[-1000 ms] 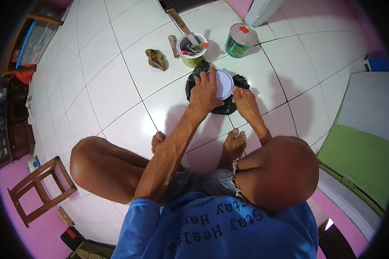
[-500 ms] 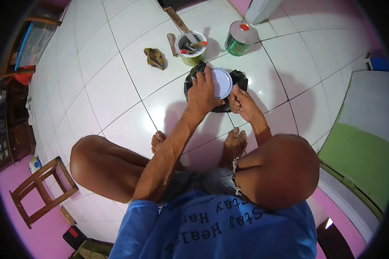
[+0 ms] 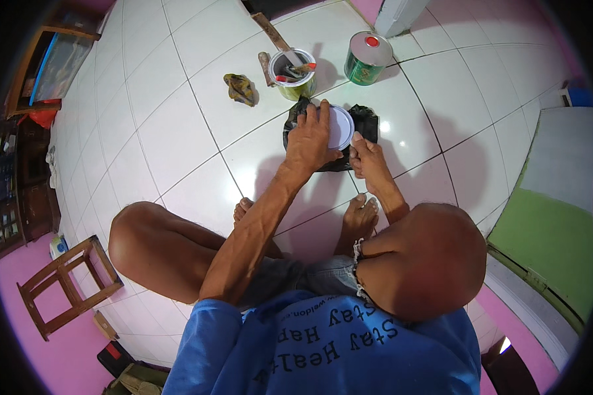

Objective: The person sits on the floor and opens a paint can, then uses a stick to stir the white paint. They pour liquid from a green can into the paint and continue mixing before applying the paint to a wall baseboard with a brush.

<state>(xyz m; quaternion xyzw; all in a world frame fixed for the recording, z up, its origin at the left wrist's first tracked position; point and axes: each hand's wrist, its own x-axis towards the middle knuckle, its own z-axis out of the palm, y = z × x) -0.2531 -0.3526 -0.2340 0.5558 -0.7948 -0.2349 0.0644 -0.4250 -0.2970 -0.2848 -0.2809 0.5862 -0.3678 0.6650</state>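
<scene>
A round can with a pale white lid [image 3: 340, 127] sits on a crumpled black plastic bag [image 3: 366, 123] on the floor between my feet. My left hand [image 3: 310, 139] wraps over the lid's left side, fingers on the rim and thumb toward the near edge. At the lid's right edge, my right hand [image 3: 370, 161] is closed with the thumb pointing up along the rim. Whatever it pinches is hidden or too small to make out. The can's body is covered by the bag and my hands.
Beyond the bag stands an open tub [image 3: 299, 85] holding brushes and a scraper. A green metal can [image 3: 367, 59] with a red cap stands to its right. Left of the tub lie a stained crumpled cloth [image 3: 240, 89] and a short roller-like piece [image 3: 265, 68]. A wooden stool [image 3: 69, 283] is at left.
My right hand has shifted slightly along the lid's right edge, its fingers more tightly closed. My left hand keeps its hold. The whole view has turned a little.
</scene>
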